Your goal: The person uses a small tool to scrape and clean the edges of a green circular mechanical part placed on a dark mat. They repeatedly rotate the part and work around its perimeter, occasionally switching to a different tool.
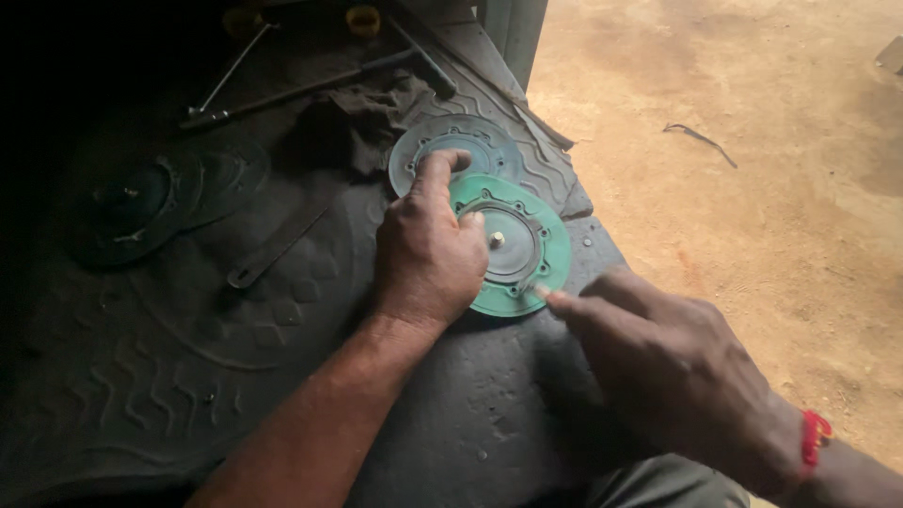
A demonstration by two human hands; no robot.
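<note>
Hands (428, 249) over green disc (513, 245), perhaps touching.

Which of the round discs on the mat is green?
The green disc under both hands, nearest the mat's right edge. The grey disc behind it and the dark discs at left are not.

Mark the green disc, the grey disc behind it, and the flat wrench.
green disc (550, 246), head view, on its bare right rim.
grey disc (494, 149), head view, on its right face.
flat wrench (273, 254), head view, mid handle.
</note>
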